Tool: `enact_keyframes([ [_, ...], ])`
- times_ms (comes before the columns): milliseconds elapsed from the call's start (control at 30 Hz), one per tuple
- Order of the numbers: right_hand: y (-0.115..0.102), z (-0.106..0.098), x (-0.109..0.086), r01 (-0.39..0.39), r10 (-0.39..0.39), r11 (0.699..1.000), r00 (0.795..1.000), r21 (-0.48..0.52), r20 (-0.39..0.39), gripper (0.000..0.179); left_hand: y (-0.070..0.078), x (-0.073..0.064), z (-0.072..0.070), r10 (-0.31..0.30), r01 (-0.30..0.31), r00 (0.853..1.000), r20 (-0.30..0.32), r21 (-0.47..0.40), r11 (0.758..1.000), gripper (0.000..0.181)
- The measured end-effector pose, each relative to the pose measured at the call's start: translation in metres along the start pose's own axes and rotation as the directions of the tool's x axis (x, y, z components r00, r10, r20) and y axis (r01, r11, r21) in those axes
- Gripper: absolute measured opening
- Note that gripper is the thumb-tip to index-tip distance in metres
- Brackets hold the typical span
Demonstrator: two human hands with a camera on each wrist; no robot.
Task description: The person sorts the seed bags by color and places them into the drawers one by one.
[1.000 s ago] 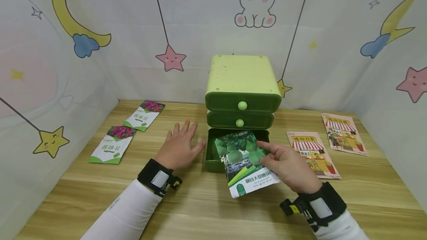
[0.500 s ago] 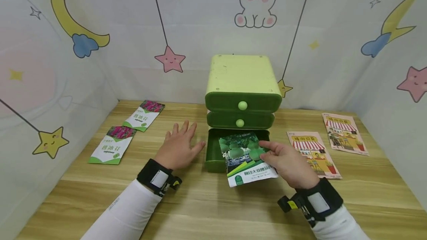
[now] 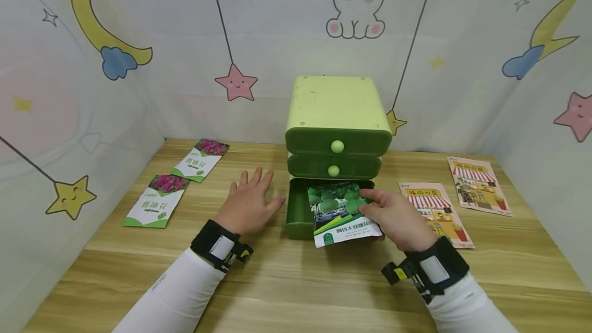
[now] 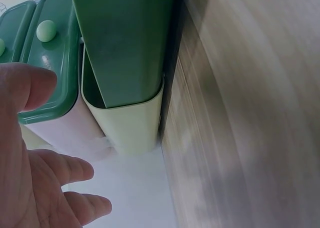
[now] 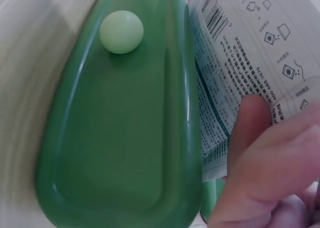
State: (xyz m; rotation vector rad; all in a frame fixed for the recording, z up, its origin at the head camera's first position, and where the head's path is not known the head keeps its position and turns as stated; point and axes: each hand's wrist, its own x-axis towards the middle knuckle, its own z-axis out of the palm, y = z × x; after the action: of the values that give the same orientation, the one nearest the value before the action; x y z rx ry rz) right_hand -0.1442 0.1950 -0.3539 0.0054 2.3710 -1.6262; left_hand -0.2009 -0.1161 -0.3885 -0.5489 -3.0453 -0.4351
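In the head view my right hand [image 3: 401,221] pinches the right edge of a green-and-white seed packet [image 3: 344,215]. The packet tilts over the pulled-out bottom drawer [image 3: 297,230] of a small green chest of drawers [image 3: 337,102]. From the right wrist, the packet's printed back [image 5: 220,83] shows beside the green drawer front [image 5: 115,133] with its round knob [image 5: 121,32]; the thumb lies against the packet. My left hand [image 3: 247,203], fingers spread and holding nothing, is left of the drawer. Its fingers [image 4: 60,165] appear beside the chest in the left wrist view.
Two pink-flower seed packets [image 3: 154,202] lie on the table's left side. Two pink packets with striped awnings [image 3: 435,212] lie to the right. Printed cloth walls [image 3: 185,40] enclose the wooden table [image 3: 277,287] behind and at both sides.
My right hand has carried the seed packet away from me, further over the bottom drawer, and its near edge is lower-angled. My left hand has stayed in place.
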Motion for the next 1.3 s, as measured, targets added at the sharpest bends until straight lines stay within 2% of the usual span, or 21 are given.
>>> enact_keyframes([
  [200, -0.003, 0.001, 0.004, -0.002, 0.001, 0.998, 1.0, -0.061, -0.02, 0.045, -0.001, 0.001, 0.001, 0.0, 0.0, 1.0, 0.001, 0.002, 1.0, 0.076],
  [467, -0.005, 0.005, 0.009, -0.006, 0.001, 0.993, 0.999, -0.121, -0.041, 0.041, -0.001, 0.0, 0.0, -0.002, 0.002, 1.0, 0.011, -0.012, 1.0, 0.085],
  [867, -0.005, 0.008, 0.018, -0.006, -0.005, 0.98, 0.999, -0.201, -0.054, 0.039, -0.002, 0.0, -0.002, -0.004, 0.004, 1.0, 0.023, -0.012, 1.0, 0.083],
  [1033, -0.007, 0.008, 0.02, 0.002, -0.015, 0.963, 0.999, -0.269, -0.044, 0.039, -0.002, 0.0, -0.002, -0.003, 0.004, 1.0, 0.021, -0.011, 1.0, 0.082],
  [1300, -0.009, 0.009, 0.025, 0.042, -0.068, 0.915, 0.996, -0.401, -0.052, 0.04, -0.003, 0.0, -0.002, -0.009, 0.009, 1.0, 0.025, -0.008, 1.0, 0.083],
])
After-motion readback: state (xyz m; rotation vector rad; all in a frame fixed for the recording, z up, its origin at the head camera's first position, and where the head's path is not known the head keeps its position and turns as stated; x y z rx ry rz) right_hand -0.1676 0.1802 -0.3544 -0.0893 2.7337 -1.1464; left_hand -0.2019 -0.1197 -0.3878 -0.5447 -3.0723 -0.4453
